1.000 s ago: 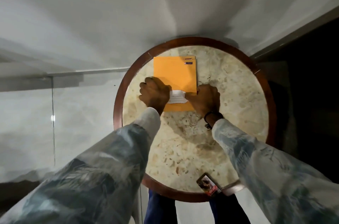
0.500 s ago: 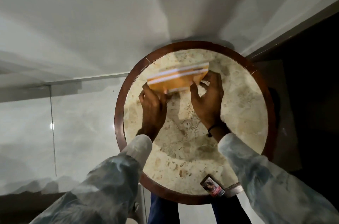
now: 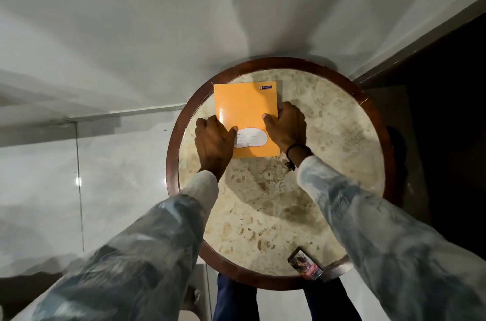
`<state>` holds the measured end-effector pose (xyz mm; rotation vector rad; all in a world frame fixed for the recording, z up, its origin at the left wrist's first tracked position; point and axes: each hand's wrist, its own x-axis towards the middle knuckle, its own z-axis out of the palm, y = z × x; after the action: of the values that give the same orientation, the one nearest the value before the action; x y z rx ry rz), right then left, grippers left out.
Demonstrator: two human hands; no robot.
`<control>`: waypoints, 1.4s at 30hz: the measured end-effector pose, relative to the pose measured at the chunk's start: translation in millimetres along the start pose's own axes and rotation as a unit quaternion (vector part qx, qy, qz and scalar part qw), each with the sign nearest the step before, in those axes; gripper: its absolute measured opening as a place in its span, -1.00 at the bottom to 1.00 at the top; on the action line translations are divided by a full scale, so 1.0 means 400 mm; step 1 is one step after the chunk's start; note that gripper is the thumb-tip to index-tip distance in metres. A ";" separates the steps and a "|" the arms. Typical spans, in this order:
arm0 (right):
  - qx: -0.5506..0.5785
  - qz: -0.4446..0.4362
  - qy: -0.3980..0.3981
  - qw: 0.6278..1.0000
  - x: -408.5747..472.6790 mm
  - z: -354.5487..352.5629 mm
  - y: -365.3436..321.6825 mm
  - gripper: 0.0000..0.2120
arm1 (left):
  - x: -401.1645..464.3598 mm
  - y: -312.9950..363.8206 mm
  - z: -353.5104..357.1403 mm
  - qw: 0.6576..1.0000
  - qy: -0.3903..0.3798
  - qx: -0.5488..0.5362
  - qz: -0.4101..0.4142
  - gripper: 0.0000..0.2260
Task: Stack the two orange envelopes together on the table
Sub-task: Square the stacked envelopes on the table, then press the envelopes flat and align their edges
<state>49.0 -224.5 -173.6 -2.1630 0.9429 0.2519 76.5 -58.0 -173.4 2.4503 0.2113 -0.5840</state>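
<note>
With the orange envelopes (image 3: 246, 115) lying flat on the table's (image 3: 328, 136) far side, left hand (image 3: 214, 141) and right hand (image 3: 286, 127) clamping the side edges, careless release may skew the glossy stack.

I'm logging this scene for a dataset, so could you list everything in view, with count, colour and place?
envelope: one visible face, orange with a white label, far half of the table; a second underneath cannot be told
table: one, round, beige marble with brown rim, centre
small box: one, dark printed, table's near edge
floor: pale grey tiles, left
left hand: on the envelope's left edge
right hand: on the envelope's right edge, dark wristband
sleeves: two, pale blue-grey
</note>
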 end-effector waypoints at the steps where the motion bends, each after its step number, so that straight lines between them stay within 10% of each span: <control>1: -0.012 -0.001 -0.004 1.000 0.008 0.008 0.000 -0.69 | 0.006 0.002 0.003 1.000 -0.001 0.000 -0.006 -0.53; 7: -0.028 -0.017 0.012 0.999 -0.038 -0.021 0.033 -0.55 | -0.014 0.024 0.018 0.984 0.068 0.140 0.084 -0.40; 12: -0.142 -0.096 -0.060 0.983 -0.272 -0.086 0.178 -0.55 | -0.032 0.033 0.063 0.932 -0.091 0.242 0.253 -0.35; 22: -0.349 -0.100 -0.261 0.894 -0.605 -0.085 0.462 -0.35 | -0.024 0.021 0.087 0.922 -0.113 0.278 0.245 -0.31; 35: -0.089 -0.059 0.090 0.990 -0.011 -0.122 0.163 -0.46 | -0.014 0.011 0.098 0.920 -0.101 0.285 0.249 -0.30; 42: -0.037 -0.014 0.072 0.997 0.014 -0.168 0.127 -0.33 | -0.025 0.031 0.077 0.919 -0.122 0.289 0.237 -0.30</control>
<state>10.2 -297.5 -157.5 -2.2848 0.9957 0.1191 59.9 -86.3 -184.4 2.7899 -0.7411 -0.8012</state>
